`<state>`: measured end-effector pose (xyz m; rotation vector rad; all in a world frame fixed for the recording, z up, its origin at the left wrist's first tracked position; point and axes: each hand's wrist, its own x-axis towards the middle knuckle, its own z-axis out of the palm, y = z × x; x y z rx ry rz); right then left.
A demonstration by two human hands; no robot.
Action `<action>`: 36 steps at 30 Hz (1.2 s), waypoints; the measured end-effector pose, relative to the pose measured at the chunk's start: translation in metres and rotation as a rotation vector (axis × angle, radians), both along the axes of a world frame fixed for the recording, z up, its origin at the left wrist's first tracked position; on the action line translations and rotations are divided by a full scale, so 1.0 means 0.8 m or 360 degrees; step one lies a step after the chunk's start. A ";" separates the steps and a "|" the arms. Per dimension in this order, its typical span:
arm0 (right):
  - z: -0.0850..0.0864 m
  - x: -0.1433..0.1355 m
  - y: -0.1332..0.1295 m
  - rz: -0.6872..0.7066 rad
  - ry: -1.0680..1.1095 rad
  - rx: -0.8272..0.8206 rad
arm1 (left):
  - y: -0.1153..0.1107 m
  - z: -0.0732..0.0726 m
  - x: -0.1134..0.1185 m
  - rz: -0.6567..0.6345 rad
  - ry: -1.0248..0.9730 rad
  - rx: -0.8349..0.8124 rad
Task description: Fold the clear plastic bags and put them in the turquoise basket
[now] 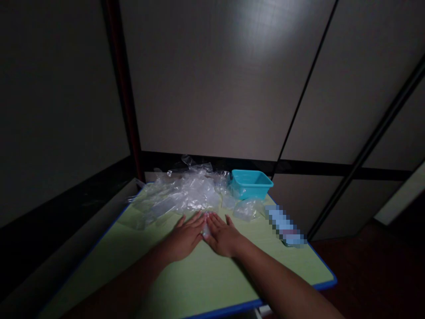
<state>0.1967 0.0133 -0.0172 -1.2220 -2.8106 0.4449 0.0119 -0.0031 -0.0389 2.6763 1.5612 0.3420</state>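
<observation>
My left hand (pixel 187 236) and my right hand (pixel 222 235) lie palm down side by side on the table, fingers stretched out and fingertips close together. Under and between them shows a small piece of clear plastic bag (pixel 206 229), mostly covered by the hands. Just beyond the fingertips spreads a loose heap of crumpled clear plastic bags (pixel 194 190). Another clear plastic bag (pixel 247 209) rests apart from the heap, past my right hand.
A turquoise plastic basket (pixel 250 191) stands at the table's back right. Near the right edge lies a blurred-out flat object (pixel 284 225). The light green table (pixel 199 283) has a blue edge. Panelled doors (pixel 212 88) rise behind it.
</observation>
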 end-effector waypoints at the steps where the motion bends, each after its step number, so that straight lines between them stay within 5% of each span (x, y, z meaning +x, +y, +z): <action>1: -0.001 0.000 0.001 0.0010 -0.0008 0.0002 | 0.001 0.000 -0.002 0.0019 0.0001 0.0014; 10: 0.008 0.003 0.004 0.0047 0.0154 0.0094 | 0.011 0.014 0.001 0.0524 -0.0271 0.0221; 15: 0.015 0.005 0.014 -0.0261 0.0405 0.0361 | 0.010 0.022 0.003 0.0601 -0.0362 0.0297; 19: 0.009 0.008 0.024 -0.0422 0.0389 0.0321 | 0.008 0.018 0.005 0.0534 -0.0237 0.0275; 27: -0.001 0.005 0.016 -0.0081 0.0084 0.0111 | 0.000 -0.001 0.025 0.0398 -0.0104 0.0156; 36: 0.006 -0.006 0.000 0.0109 0.0152 0.0212 | 0.005 0.014 0.016 0.0696 -0.0435 0.0276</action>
